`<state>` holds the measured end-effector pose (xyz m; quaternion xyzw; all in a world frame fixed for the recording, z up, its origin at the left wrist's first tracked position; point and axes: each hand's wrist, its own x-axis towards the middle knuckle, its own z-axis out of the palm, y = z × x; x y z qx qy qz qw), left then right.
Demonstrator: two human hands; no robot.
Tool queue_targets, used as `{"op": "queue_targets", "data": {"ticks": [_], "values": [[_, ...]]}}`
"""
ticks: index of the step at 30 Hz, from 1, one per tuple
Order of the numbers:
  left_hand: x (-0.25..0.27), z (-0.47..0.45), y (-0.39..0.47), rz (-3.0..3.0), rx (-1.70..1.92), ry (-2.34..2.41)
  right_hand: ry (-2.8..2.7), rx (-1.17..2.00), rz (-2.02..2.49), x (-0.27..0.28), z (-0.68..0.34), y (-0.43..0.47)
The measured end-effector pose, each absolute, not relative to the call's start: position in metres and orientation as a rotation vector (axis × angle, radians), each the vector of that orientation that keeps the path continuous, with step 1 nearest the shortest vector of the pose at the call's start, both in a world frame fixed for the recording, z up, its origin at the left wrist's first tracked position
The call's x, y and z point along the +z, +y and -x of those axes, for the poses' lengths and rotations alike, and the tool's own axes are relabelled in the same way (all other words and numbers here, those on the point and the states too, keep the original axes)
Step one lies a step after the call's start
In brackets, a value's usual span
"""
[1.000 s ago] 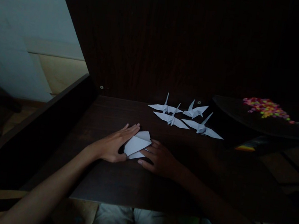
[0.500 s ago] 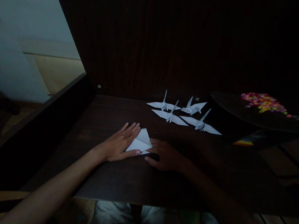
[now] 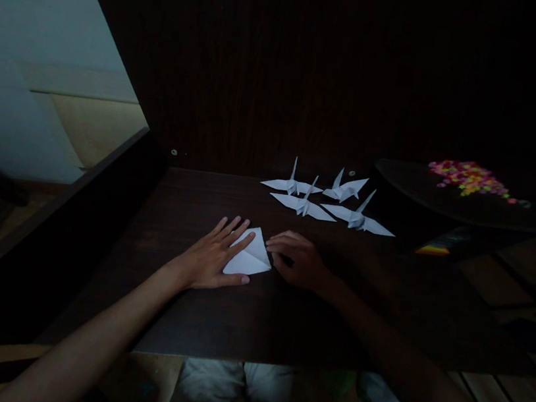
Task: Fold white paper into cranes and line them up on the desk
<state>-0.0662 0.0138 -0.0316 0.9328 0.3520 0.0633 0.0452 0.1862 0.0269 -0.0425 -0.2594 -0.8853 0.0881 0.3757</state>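
Note:
A folded piece of white paper lies flat on the dark tabletop, with crease lines running to its right corner. My left hand rests palm down over its left part, fingers spread, pressing it to the table. Just right of the paper is my right hand, its fingers curved and the thumb a little apart; I see nothing held in it. Behind the hands stand several white paper cranes with wings spread, grouped close together.
The dark tabletop has a raised side panel on the left and a tall back panel. A small shelf at right carries a pile of colourful small pieces. Under it sits a rainbow-striped item.
My right hand has drawn back from under the paper's right corner, its fingers now curled. My left index finger has spread across the paper. The view has shifted slightly.

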Motion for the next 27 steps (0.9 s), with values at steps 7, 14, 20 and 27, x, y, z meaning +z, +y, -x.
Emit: {"op": "queue_targets", "data": {"ticks": [7,14,20,27], "values": [[-0.036,0.068,0.014,-2.864,0.230,1.033,-2.419,0.193,0.539,-0.045,-0.187,0.022],[-0.034,0.066,0.014,-2.865,0.196,1.061,-2.499,0.060,0.434,-0.045,-0.188,0.021],[-0.030,0.064,0.010,-2.841,0.166,1.092,-2.485,-0.036,0.424,-0.045,-0.183,0.017],[-0.014,0.074,0.016,-2.802,0.358,1.218,-2.447,-0.031,0.494,-0.050,-0.181,0.020]]}}
